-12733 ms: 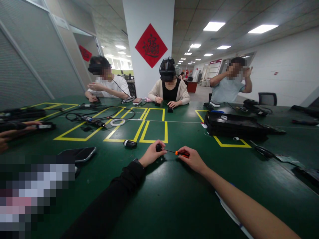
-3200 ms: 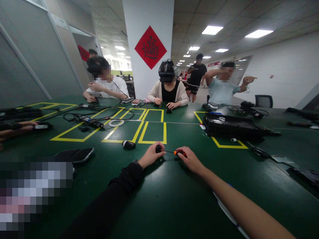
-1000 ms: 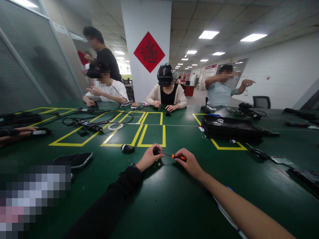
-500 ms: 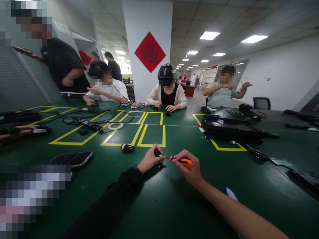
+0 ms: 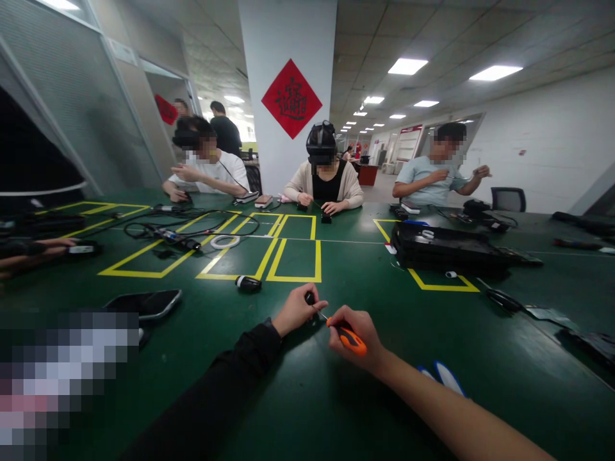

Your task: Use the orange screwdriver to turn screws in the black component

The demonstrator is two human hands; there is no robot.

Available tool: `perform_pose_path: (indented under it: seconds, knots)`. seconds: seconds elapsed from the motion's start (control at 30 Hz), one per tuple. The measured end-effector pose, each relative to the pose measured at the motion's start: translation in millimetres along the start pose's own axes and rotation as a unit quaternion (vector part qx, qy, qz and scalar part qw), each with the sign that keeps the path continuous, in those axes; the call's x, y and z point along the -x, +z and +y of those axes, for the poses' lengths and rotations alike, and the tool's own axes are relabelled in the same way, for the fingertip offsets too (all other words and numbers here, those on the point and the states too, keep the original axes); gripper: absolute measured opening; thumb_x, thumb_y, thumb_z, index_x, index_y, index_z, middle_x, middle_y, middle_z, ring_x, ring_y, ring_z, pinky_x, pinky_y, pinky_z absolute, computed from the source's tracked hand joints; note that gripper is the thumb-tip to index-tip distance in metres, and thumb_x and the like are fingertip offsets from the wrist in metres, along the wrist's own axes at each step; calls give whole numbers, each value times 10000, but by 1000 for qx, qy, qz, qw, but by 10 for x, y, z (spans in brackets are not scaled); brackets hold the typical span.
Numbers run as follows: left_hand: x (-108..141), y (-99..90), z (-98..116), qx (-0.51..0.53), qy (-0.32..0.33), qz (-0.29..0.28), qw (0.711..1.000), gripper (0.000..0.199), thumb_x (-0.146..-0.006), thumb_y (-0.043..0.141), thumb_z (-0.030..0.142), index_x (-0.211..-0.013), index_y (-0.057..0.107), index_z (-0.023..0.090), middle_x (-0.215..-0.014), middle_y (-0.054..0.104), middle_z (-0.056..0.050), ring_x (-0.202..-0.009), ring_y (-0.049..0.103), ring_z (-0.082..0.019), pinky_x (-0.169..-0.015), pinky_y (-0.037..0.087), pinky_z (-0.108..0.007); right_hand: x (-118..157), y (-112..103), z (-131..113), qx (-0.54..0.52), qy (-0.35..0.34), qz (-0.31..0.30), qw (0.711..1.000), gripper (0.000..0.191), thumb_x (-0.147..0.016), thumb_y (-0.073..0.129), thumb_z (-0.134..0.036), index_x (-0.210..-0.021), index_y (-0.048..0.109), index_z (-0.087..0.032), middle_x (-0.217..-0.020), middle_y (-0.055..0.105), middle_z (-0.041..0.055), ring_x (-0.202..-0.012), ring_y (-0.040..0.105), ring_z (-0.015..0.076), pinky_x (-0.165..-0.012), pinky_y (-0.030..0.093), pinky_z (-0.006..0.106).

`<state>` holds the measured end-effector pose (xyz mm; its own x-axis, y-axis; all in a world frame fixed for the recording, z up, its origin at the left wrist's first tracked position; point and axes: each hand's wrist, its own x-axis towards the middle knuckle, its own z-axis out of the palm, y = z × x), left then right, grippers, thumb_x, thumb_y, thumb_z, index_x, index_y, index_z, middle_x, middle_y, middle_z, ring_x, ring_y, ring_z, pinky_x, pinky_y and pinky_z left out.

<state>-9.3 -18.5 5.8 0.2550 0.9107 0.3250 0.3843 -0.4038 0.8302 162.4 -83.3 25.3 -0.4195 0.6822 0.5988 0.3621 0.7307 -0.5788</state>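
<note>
The left hand point(image 5: 295, 312) is pinching a small black part point(image 5: 311, 298) between thumb and fingers, low over the green desk point(image 5: 298, 410); whether the part is touching the desk is hard to tell. The right hand point(image 5: 358, 339) is gripping the orange-and-black handle of a screwdriver point(image 5: 354, 342). The screwdriver is tilting, its handle pointing back towards the wearer and its thin shaft reaching to the left fingertips, which are hiding where the tip is ending.

A black-and-white bulb point(image 5: 248, 283) is lying beyond the left hand, near the yellow tape point(image 5: 294, 279). A phone point(image 5: 151, 303) is resting farther left, and a white ring point(image 5: 225, 242) is lying beside some black cables point(image 5: 192, 244). On the right, a black tray point(image 5: 446, 250) is sitting partly over a taped outline, while a blue-edged white item point(image 5: 449, 378) is showing beside the right forearm.

Across the desk, a person in a beige cardigan point(image 5: 298, 186) is wearing a black headset point(image 5: 321, 144). A person in light blue point(image 5: 430, 182) is raising both hands.
</note>
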Motion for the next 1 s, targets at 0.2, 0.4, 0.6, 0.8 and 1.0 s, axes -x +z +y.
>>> perform_pose_path:
  seconds: [0.2,0.4,0.6,0.8,1.0]
  knots:
    - [-33,-9,-45,16,-10,-10,1000,271,-648,646,376,-668,486,158,-558,489,55,-439,410,-62,-440,318,-186,-24,-38,21,36,-47,-20,998,108,-682,535,-165,-777,564,-206,-705,501,4,-603,474,117,-576,384,241]
    - [-30,2,-52,34,-18,-15,999,272,-665,630,384,-671,477,159,-534,477,60,-395,397,-53,-403,302,-180,-28,-69,10,62,-64,-45,995,133,-712,550,-233,-829,612,-219,-770,496,22,-658,493,131,-603,395,249]
    - [-17,-4,-22,67,-36,-39,996,293,-695,601,416,-679,454,163,-469,447,74,-358,426,-64,-374,303,-174,-1,-38,54,-20,25,-13,999,205,-756,503,-203,-960,501,-207,-640,516,-37,-512,458,90,-516,380,205]
    - [-24,-6,-43,65,-35,-39,997,332,-688,601,465,-683,449,170,-460,464,72,-347,428,-69,-366,312,-177,-9,-57,109,-11,-36,-46,998,121,-690,528,-134,-771,586,-203,-767,493,14,-674,499,129,-620,414,253]
    - [-29,1,-65,53,-21,-37,998,339,-682,614,460,-682,440,169,-494,490,64,-349,429,-63,-367,317,-174,-48,-80,69,34,-55,-50,997,185,-736,557,-228,-916,599,-224,-788,501,26,-743,489,159,-671,409,284]
